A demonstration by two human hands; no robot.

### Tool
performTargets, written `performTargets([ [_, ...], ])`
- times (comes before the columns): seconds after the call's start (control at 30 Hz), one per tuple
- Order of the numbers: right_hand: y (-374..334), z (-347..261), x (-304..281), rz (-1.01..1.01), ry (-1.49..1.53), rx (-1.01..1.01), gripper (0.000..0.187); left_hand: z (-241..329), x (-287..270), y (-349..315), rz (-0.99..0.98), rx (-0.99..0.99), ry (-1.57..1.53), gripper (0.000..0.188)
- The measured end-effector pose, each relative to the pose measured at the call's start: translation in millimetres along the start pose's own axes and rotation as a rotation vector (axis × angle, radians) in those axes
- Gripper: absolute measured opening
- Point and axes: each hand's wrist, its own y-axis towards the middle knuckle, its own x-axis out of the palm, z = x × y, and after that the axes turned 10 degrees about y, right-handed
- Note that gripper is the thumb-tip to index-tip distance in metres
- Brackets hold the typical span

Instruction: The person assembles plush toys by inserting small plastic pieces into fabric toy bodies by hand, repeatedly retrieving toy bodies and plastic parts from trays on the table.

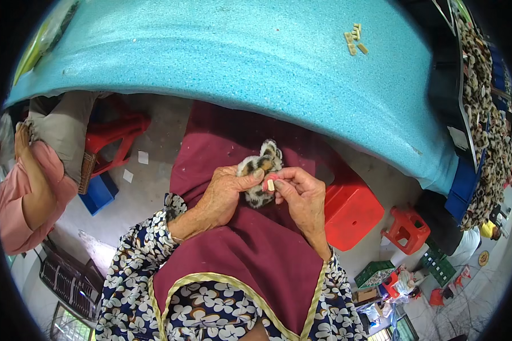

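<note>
A small furry plush toy (pixel 257 198), mottled black, white and orange, lies over my lap on the maroon apron (pixel 256 241). My left hand (pixel 217 194) is closed round its left side, thumb pressing on the fur. At the toy's right side, my right hand (pixel 305 199) pinches a small cream-coloured piece (pixel 271 185) between thumb and fingers. The piece sits against a pinkish-red patch on the toy; whether it is fixed there I cannot tell. My fingers cover part of the toy.
A blue-covered table (pixel 250 62) stretches ahead, with several small cream pieces (pixel 354 38) at its far right. A red stool (pixel 352 210) stands beside my right knee. Another person's arm (pixel 37 182) is at the left. Furry plush pieces (pixel 478 113) are heaped at far right; a green crate (pixel 374 274) sits lower right.
</note>
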Motion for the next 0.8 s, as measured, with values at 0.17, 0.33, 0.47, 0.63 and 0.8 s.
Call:
performTargets([
  [0.17,-2.7,7.8,-3.4,-0.067,0.41,0.138,0.008,-4.9,7.4,-3.7,-0.026,-0.126,-0.477,0.027],
  [0.33,-2.5,7.6,-1.9,-0.038,0.496,0.234,0.01,0.7,2.9,-4.5,-0.023,-0.083,-0.204,0.024],
  [0.47,0.0,6.3,-1.8,0.019,0.489,0.238,0.016,8.1,8.5,-6.2,0.016,-0.062,-0.185,0.02],
  [0.63,1.8,0.0,-6.0,0.001,0.455,0.302,0.02,2.2,4.0,-3.4,0.149,0.024,0.025,0.018],
  [0.8,6.8,-1.0,-15.0,-0.088,0.311,0.322,0.02,3.4,4.2,-3.5,0.131,0.046,0.137,0.017],
])
